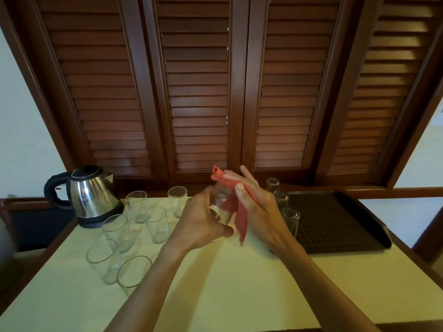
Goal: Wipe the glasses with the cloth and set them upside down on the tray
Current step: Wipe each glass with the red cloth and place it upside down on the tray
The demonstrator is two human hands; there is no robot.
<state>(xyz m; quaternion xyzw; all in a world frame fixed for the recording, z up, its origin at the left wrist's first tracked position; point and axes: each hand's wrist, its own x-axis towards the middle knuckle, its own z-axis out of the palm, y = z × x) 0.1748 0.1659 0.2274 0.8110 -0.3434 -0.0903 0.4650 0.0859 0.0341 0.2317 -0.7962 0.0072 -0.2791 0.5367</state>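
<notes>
While gripping a glass (221, 207) above the table (239, 295), left hand (203, 219) curls round it; right hand (254, 200) presses a red cloth (239, 212) against it. Left: six upright glasses (157, 224). Right: three upturned glasses (290, 219) on a dark tray (340, 226). Behind: kettle (88, 195).

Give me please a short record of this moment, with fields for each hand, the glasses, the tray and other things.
left hand: left hand grips the held glass
right hand: right hand presses the red cloth on that glass
waiting glasses: six upright glasses on the table, left side
done glasses: three upside-down glasses on the tray's left edge
tray: dark tray, right side of the table
other: steel kettle at the back left
</notes>
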